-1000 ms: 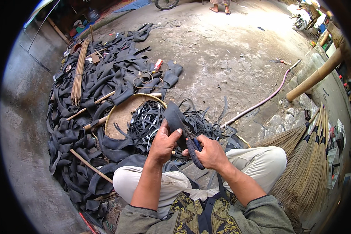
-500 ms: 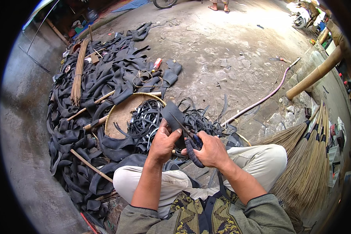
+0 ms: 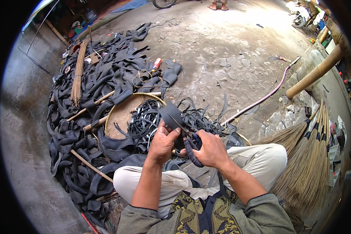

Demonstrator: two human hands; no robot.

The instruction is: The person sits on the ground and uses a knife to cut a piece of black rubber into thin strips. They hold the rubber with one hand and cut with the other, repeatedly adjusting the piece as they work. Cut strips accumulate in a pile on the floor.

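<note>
My left hand pinches a curved piece of black rubber between thumb and fingers, holding it up over my lap. A pair of scissors with dark wrapped handles is gripped in my right hand. The scissor blades lie against the rubber's right edge, partly hidden by it. Just beyond my hands, a round woven tray with a yellowish rim carries a tangle of thin black rubber strips. More of these strips spill out to the right of the rubber piece.
A big heap of black rubber sheets spreads along the left wall, with a bundle of thin sticks on top. Several straw brooms lean at my right. A pinkish hose crosses the floor. Far off stand a person's feet.
The scissor blades have closed further at the rubber's edge, and the handles have come nearer together. The rubber piece has tilted and shifted slightly left.
</note>
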